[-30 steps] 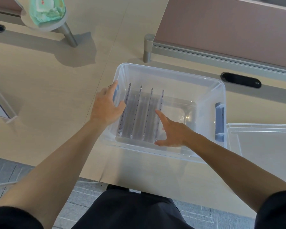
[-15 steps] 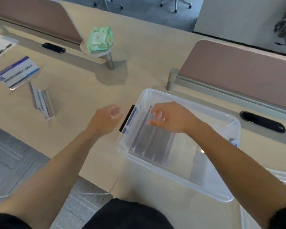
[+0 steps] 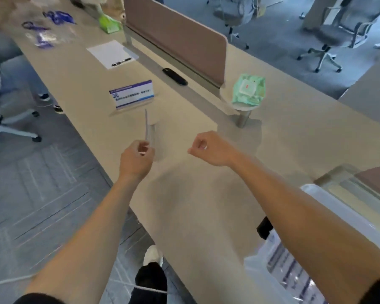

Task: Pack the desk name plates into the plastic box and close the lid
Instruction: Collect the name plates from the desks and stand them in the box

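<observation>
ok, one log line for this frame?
left hand: at near end of edge-on clear name plate, grip unclear | right hand: loosely curled, empty | plastic box: plates inside | blue-card name plate: on desk

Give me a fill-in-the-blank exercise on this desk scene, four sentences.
1. The pack of wipes on the round stand is ___ in colour.
2. On the white sheet of paper lies a black ___.
3. The plastic box sits nearest the person's ___ forearm.
4. The right hand, loosely curled, holds ___.
Missing words: green; pen; right; nothing.
</observation>
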`<action>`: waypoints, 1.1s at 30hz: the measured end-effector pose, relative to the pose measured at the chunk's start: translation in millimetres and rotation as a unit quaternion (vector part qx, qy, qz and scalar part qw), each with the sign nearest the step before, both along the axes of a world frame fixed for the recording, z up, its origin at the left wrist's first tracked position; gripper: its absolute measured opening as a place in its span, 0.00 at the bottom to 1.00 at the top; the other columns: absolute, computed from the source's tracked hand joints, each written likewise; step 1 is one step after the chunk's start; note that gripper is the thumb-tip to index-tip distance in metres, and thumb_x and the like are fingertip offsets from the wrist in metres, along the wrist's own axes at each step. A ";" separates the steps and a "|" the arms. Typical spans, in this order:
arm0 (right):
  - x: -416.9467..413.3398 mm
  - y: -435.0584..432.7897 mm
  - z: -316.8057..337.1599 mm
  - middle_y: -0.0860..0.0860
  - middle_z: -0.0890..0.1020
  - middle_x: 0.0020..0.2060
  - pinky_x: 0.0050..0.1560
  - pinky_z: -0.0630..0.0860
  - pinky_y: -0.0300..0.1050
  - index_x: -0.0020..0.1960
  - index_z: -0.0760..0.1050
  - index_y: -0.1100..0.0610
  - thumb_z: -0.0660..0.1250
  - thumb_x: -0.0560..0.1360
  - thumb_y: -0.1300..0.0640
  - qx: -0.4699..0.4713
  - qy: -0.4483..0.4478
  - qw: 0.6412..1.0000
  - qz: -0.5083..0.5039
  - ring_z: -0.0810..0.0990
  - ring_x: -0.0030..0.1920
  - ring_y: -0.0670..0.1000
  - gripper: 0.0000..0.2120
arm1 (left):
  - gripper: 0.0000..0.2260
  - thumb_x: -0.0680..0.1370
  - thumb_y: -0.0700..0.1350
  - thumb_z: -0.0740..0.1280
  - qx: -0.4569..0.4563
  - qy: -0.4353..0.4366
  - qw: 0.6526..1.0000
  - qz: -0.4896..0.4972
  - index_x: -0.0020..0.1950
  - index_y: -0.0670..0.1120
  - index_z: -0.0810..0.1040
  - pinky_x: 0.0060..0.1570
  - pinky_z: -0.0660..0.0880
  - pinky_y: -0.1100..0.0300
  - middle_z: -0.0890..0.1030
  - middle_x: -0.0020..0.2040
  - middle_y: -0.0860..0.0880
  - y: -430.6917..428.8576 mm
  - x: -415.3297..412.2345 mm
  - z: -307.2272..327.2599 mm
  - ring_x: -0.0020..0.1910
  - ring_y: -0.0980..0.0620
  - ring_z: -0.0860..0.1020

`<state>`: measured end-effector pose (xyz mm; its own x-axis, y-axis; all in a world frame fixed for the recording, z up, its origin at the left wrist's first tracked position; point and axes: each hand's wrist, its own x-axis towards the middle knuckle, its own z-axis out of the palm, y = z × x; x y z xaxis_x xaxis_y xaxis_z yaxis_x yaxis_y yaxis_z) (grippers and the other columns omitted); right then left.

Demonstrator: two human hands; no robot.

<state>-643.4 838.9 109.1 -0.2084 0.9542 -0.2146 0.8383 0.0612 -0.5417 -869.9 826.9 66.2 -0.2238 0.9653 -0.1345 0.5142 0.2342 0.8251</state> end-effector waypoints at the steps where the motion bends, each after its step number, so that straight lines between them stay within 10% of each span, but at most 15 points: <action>1: -9.2 17.3 -5.7 0.45 0.80 0.39 0.49 0.76 0.46 0.39 0.77 0.49 0.70 0.73 0.41 0.001 -0.002 1.000 -0.016 0.80 0.44 0.50 0.12 | 0.13 0.78 0.49 0.66 -0.009 -0.015 1.000 0.006 0.61 0.46 0.77 0.46 0.71 0.59 0.80 0.50 0.50 10.1 -6.0 -7.1 0.46 0.52 0.77; 16: -145.5 250.1 -118.0 0.53 0.75 0.69 0.64 0.67 0.46 0.74 0.67 0.47 0.60 0.78 0.36 -0.122 0.016 0.990 -0.068 0.74 0.67 0.54 0.28 | 0.30 0.61 0.62 0.74 -0.188 -0.155 0.963 -0.114 0.60 0.63 0.68 0.55 0.78 0.46 0.76 0.58 0.58 139.1 -41.1 -115.9 0.61 0.47 0.76; 22: -161.3 255.4 -137.2 0.47 0.75 0.60 0.54 0.79 0.48 0.68 0.72 0.49 0.59 0.81 0.43 -0.170 0.123 0.970 -0.122 0.79 0.50 0.52 0.19 | 0.38 0.76 0.38 0.59 -0.243 -0.087 0.948 -0.185 0.80 0.51 0.41 0.59 0.70 0.58 0.65 0.75 0.47 143.7 -27.6 -106.9 0.68 0.43 0.71; 33: -63.7 190.8 -43.5 0.48 0.80 0.54 0.47 0.79 0.46 0.63 0.74 0.52 0.64 0.79 0.42 -0.052 0.171 0.964 -0.195 0.81 0.43 0.48 0.18 | 0.36 0.74 0.41 0.58 -0.169 -0.065 0.934 -0.309 0.79 0.51 0.45 0.62 0.72 0.53 0.68 0.74 0.48 99.9 35.1 -11.1 0.67 0.45 0.72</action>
